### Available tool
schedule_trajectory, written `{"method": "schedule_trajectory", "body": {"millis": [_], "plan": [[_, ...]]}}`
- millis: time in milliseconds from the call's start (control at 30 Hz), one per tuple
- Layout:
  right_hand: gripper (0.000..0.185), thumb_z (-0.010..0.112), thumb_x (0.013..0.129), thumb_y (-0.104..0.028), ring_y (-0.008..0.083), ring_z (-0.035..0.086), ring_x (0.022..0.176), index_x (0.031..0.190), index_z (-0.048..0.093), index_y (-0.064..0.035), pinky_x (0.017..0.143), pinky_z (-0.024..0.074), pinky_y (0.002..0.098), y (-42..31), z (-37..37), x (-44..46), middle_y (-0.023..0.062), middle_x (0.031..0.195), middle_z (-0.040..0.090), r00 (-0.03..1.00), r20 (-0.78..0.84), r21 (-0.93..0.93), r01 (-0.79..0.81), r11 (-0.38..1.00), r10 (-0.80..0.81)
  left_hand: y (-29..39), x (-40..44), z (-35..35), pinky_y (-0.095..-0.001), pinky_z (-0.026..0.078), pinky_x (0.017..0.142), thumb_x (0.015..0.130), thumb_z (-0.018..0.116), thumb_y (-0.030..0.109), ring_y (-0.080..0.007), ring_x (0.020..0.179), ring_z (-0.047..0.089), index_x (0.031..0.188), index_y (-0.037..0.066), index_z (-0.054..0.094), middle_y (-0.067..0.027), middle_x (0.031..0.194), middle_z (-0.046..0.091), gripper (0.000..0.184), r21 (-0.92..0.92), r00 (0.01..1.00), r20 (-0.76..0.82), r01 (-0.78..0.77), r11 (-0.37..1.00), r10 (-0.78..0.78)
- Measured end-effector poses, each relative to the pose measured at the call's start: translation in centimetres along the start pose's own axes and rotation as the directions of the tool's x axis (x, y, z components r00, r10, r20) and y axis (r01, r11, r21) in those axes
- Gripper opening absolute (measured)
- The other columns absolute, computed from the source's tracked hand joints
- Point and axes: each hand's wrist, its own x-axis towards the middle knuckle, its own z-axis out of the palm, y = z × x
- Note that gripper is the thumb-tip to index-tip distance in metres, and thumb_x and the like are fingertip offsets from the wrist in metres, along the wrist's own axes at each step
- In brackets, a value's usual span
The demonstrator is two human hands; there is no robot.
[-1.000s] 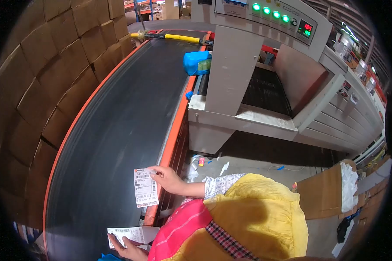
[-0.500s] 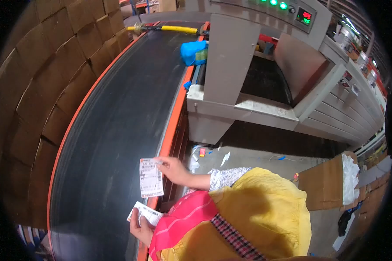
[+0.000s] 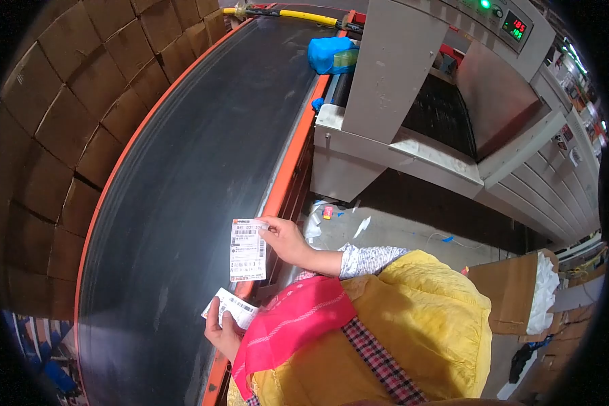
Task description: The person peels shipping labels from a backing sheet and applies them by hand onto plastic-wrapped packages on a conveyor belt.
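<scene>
In the head view, my right hand (image 3: 287,240) pinches a white printed shipping label (image 3: 247,254) at its upper right corner. The label hangs upright over the near edge of the conveyor belt (image 3: 183,183), its barcode and text facing me. Lower down, my left hand (image 3: 224,331) is closed on more white printed labels (image 3: 235,310), held between thumb and fingers; I cannot tell how many. Pink cloth (image 3: 294,321) covers the left forearm, and a white patterned sleeve (image 3: 372,260) is on the right arm.
Stacked cardboard boxes (image 3: 68,128) line the belt's far side. A blue bag (image 3: 331,55) sits at the belt's right edge, beside a grey machine (image 3: 392,74) with a lit display. An open carton (image 3: 497,291) and paper scraps (image 3: 363,227) are on the floor.
My right hand has moved slightly up with its label, which now faces me more squarely. My left hand keeps its labels, shifted a little upward. The view has tilted, so the surroundings shift.
</scene>
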Motion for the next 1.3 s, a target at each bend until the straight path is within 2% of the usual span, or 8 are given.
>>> {"method": "schedule_trajectory", "body": {"millis": [133, 367, 467, 567, 867, 1100, 1200, 1300], "plan": [[0.025, 0.051, 0.088, -0.004, 0.0107, 0.061, 0.086, 0.111, 0.055, 0.0053, 0.075, 0.0496, 0.0253, 0.3, 0.5, 0.2, 0.0095, 0.094, 0.065, 1.0, -0.013, 0.075, -0.018, 0.997, 0.019, -0.4, 0.5, -0.2, -0.0299, 0.05, 0.08, 0.087, 0.046, -0.003, -0.0191, 0.093, 0.059, 0.121, -0.008, 0.05, -0.019, 0.11, 0.057, 0.035, -0.046, 0.999, 0.038, 0.033, 0.998, -0.031], [0.028, 0.05, 0.089, -0.006, 0.0096, 0.06, 0.085, 0.114, 0.054, 0.0053, 0.075, 0.049, 0.0239, -0.1, 0.9, 0.3, 0.0071, 0.095, 0.064, 1.0, 0.025, 0.012, -0.015, 1.0, 0.015, 0.4, 0.5, -0.2, -0.0318, 0.05, 0.08, 0.088, 0.048, -0.001, -0.0204, 0.092, 0.059, 0.121, -0.008, 0.05, -0.0188, 0.109, 0.057, 0.034, -0.078, 0.997, 0.067, 0.037, 0.996, -0.032], [0.028, 0.05, 0.089, -0.006, 0.0101, 0.06, 0.086, 0.114, 0.055, 0.0055, 0.077, 0.0489, 0.0245, -1.1, 1.0, 0.1, 0.0077, 0.096, 0.065, 0.999, 0.016, -0.044, -0.027, 0.999, 0.028, 0.9, 0.5, 0.1, -0.0275, 0.05, 0.075, 0.088, 0.049, 0.001, -0.0157, 0.085, 0.06, 0.123, -0.008, 0.048, -0.0159, 0.105, 0.06, 0.036, -0.019, 0.998, 0.058, 0.012, 1.0, -0.011], [0.027, 0.051, 0.089, -0.006, 0.0102, 0.06, 0.086, 0.113, 0.055, 0.0057, 0.077, 0.0488, 0.0247, -0.3, 1.2, 0.3, 0.0084, 0.096, 0.065, 0.999, 0.023, -0.02, -0.04, 0.999, 0.041, -0.2, 0.9, -0.8, -0.0302, 0.05, 0.078, 0.088, 0.049, 0.0, -0.0192, 0.09, 0.059, 0.121, -0.008, 0.051, -0.0182, 0.11, 0.057, 0.034, 0.009, 0.998, 0.055, 0.008, 1.0, -0.009], [0.027, 0.051, 0.089, -0.005, 0.0106, 0.06, 0.089, 0.113, 0.055, 0.0062, 0.078, 0.0488, 0.0249, 0.4, 1.7, 0.5, 0.0087, 0.097, 0.064, 0.997, 0.055, -0.015, -0.05, 0.999, 0.05, 0.0, 0.8, -0.8, -0.0295, 0.05, 0.078, 0.088, 0.05, 0.001, -0.0175, 0.09, 0.059, 0.12, -0.007, 0.052, -0.0174, 0.106, 0.059, 0.032, -0.045, 0.999, 0.038, 0.023, 0.999, -0.021], [0.027, 0.048, 0.089, -0.002, 0.0128, 0.06, 0.092, 0.115, 0.053, 0.007, 0.081, 0.0487, 0.0261, 1.5, 1.8, 0.5, 0.0098, 0.1, 0.063, 0.997, 0.057, 0.045, -0.053, 0.998, 0.05, 0.1, 0.8, -0.9, -0.0339, 0.053, 0.078, 0.089, 0.045, 0.0, -0.0237, 0.089, 0.062, 0.122, -0.007, 0.048, -0.0202, 0.108, 0.057, 0.034, -0.043, 0.994, 0.088, 0.063, 0.997, -0.059], [0.025, 0.049, 0.089, -0.002, 0.0125, 0.06, 0.089, 0.112, 0.054, 0.0066, 0.079, 0.0494, 0.0269, 1.5, 1.9, 0.4, 0.0094, 0.097, 0.064, 0.998, 0.033, 0.086, -0.049, 0.995, 0.046, 0.2, 0.9, -0.7, -0.0349, 0.053, 0.077, 0.089, 0.043, -0.001, -0.0263, 0.089, 0.062, 0.122, -0.007, 0.048, -0.0223, 0.11, 0.056, 0.033, 0.021, 0.994, 0.105, 0.01, 1.0, -0.012], [0.025, 0.049, 0.087, -0.002, 0.0107, 0.061, 0.086, 0.11, 0.056, 0.0039, 0.075, 0.0497, 0.0266, 0.4, 1.5, 0.0, 0.0099, 0.091, 0.065, 1.0, 0.013, 0.021, -0.027, 0.999, 0.027, 0.7, 0.9, -0.3, -0.037, 0.053, 0.076, 0.09, 0.041, 0.002, -0.0299, 0.089, 0.062, 0.123, -0.006, 0.046, -0.0226, 0.111, 0.054, 0.034, 0.021, 0.988, 0.144, 0.047, 0.999, -0.049]]}}
